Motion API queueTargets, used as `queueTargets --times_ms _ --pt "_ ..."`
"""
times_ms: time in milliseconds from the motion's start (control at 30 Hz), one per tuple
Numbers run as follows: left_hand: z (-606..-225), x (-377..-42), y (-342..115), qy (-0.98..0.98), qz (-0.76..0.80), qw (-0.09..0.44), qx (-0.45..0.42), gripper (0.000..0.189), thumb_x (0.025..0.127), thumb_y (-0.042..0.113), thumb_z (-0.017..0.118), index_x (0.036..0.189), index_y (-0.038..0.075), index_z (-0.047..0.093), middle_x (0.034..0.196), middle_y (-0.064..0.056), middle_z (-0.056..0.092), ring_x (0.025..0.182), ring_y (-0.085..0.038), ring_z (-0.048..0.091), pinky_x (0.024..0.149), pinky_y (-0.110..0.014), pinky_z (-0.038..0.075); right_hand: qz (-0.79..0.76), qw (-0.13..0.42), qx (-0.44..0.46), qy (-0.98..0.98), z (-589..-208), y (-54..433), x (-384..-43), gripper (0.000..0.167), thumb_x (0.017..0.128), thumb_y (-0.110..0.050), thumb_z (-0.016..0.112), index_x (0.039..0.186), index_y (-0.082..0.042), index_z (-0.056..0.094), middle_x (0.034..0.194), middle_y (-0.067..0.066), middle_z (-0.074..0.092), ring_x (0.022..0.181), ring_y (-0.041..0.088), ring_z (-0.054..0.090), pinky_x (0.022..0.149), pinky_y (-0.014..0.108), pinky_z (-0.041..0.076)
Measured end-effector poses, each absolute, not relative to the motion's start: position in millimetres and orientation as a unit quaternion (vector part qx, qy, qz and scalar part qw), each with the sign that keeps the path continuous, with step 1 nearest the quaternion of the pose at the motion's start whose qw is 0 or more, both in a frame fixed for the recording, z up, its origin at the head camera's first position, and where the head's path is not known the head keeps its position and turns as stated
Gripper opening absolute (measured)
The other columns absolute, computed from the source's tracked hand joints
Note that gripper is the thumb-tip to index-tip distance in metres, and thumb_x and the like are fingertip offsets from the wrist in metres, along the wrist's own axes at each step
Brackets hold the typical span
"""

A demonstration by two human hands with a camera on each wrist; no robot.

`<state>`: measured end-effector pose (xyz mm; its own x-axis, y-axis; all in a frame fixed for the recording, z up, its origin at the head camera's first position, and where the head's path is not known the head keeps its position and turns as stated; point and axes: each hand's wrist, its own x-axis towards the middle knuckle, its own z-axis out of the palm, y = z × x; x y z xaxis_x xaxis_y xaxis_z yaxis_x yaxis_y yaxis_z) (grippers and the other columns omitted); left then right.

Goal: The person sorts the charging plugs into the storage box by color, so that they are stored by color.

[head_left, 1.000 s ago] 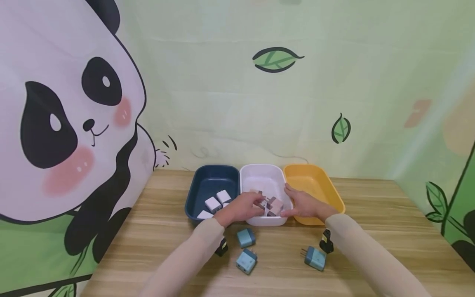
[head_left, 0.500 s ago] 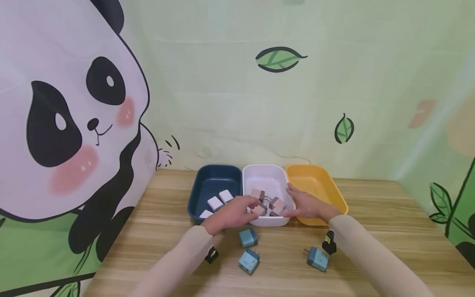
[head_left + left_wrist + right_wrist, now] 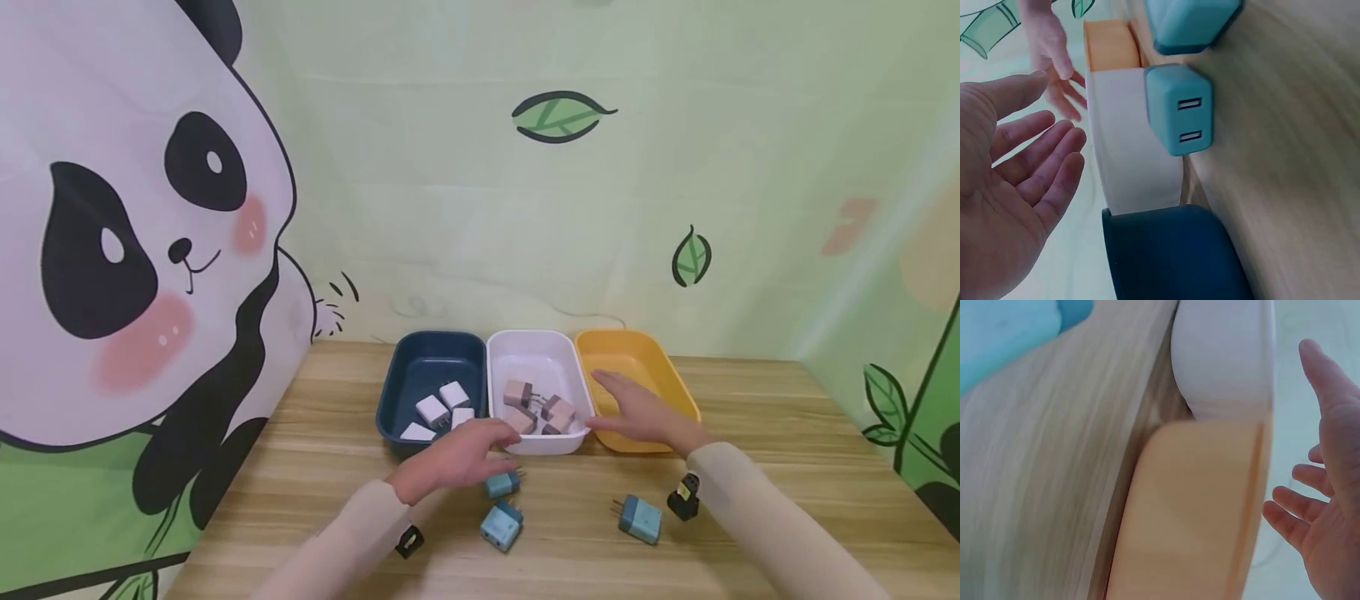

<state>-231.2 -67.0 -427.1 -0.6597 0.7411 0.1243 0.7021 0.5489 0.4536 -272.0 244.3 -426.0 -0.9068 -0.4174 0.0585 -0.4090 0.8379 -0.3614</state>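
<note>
My left hand (image 3: 465, 454) hovers by the front of the white bin (image 3: 536, 358), above two teal plug chargers. In the left wrist view its fingers are loosely spread and hold nothing. One teal charger (image 3: 1179, 109) there shows two USB ports. Over the front of the yellow bin (image 3: 637, 362) my right hand (image 3: 641, 408) reaches in from the right, thumb near the white bin's corner. Its fingers (image 3: 1300, 503) are relaxed around nothing in the right wrist view. Several pink chargers (image 3: 519, 392) with brownish plug ends lie in the white bin.
A navy bin (image 3: 435, 362) on the left holds several white chargers (image 3: 453, 394). The three bins stand side by side against the printed backdrop. Another teal charger (image 3: 640, 520) lies on the wooden table (image 3: 570, 550) near the right wrist's black camera (image 3: 683, 497).
My left hand has let go of a pink charger in the white bin and drawn back toward the front left. My right hand has moved slightly right, away from the white bin's rim.
</note>
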Motion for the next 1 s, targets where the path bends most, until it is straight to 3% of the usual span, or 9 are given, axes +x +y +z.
queueTargets --times_ms 200,400,767,1000 --pt "-433.8 -222.9 -71.0 0.897 0.184 0.04 0.399 0.036 0.089 0.026 0.064 0.122 0.011 0.062 0.122 0.0 0.059 0.108 -0.013 0.056 0.091 -0.03 0.046 -0.186 -0.02 -0.201 0.962 -424.8 274.6 -261.3 0.082 0.086 -0.04 0.068 0.142 0.008 0.032 0.144 0.028 0.032 0.131 0.045 0.029 0.105 0.057 0.025" --pt "-444.3 -221.6 -74.8 0.898 0.16 0.029 0.41 0.039 0.09 0.03 0.064 0.124 0.011 0.06 0.122 0.0 0.058 0.105 -0.011 0.056 0.09 -0.028 0.046 -0.184 -0.041 -0.179 0.966 -428.2 305.7 -252.5 0.082 0.085 -0.04 0.069 0.138 0.012 0.034 0.142 0.032 0.03 0.129 0.049 0.026 0.103 0.062 0.024" --pt "-460.6 -223.9 -72.8 0.901 0.158 0.033 0.402 0.045 0.091 0.032 0.063 0.129 0.01 0.056 0.129 -0.003 0.053 0.113 -0.014 0.052 0.094 -0.03 0.044 -0.223 -0.028 -0.113 0.968 -438.7 340.0 -243.7 0.091 0.086 -0.042 0.067 0.141 0.015 0.024 0.145 0.039 0.01 0.129 0.057 0.016 0.099 0.069 0.02" --pt "-465.1 -229.2 -69.7 0.904 0.164 0.054 0.392 0.046 0.09 0.032 0.064 0.13 0.01 0.055 0.131 -0.004 0.053 0.112 -0.013 0.053 0.094 -0.03 0.044 -0.282 -0.029 -0.131 0.95 -454.3 353.2 -247.3 0.08 0.09 -0.038 0.064 0.142 0.008 0.024 0.132 0.029 0.041 0.115 0.041 0.042 0.095 0.062 0.033"
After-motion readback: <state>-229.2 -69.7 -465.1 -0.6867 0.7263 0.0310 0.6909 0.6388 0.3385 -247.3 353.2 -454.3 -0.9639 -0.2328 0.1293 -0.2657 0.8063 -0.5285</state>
